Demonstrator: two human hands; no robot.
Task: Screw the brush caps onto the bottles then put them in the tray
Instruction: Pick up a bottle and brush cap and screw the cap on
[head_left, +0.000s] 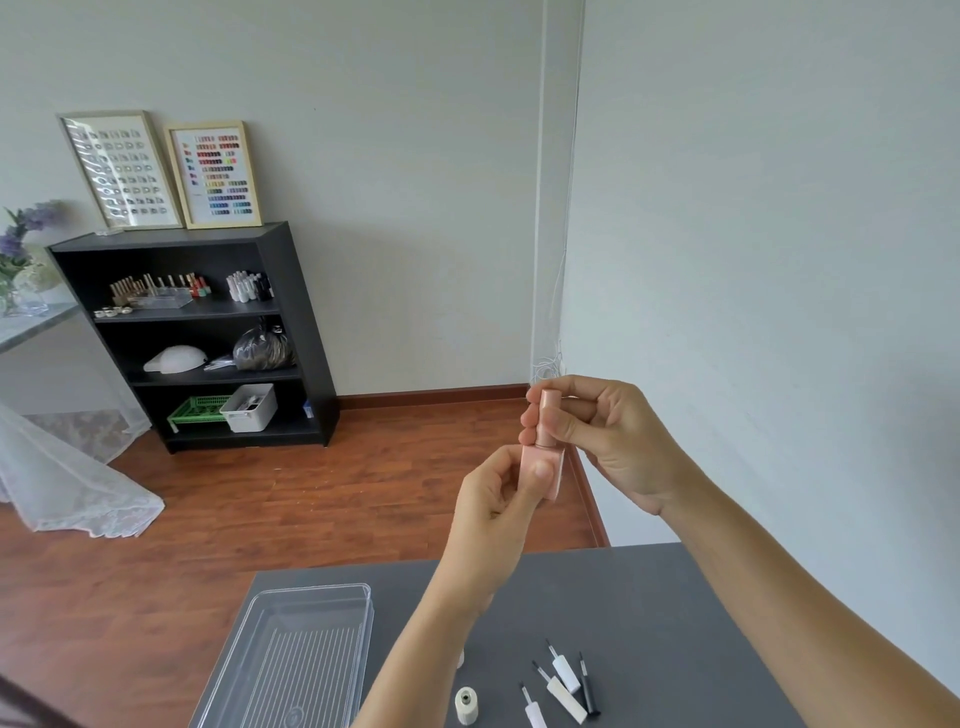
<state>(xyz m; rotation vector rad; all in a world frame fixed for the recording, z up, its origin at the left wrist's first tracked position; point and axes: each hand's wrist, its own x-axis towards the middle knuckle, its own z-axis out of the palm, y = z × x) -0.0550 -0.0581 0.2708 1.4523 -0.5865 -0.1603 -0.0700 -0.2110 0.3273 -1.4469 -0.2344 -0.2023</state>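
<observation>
Both hands (550, 457) on pink bottle (543, 465)

The dark grey desk (649, 597) holds a few small things. A clear plastic tray (291, 660) sits on its left part, and nothing is in it. To the right of the tray, a small white bottle (466, 704) lies on its side with its open mouth showing. Farther right of the tray lie four brush caps, all apart from the bottle: a white brush cap (535, 713), a long white brush cap (566, 699), a short white brush cap (565, 673) and a black brush cap (588, 691).
</observation>
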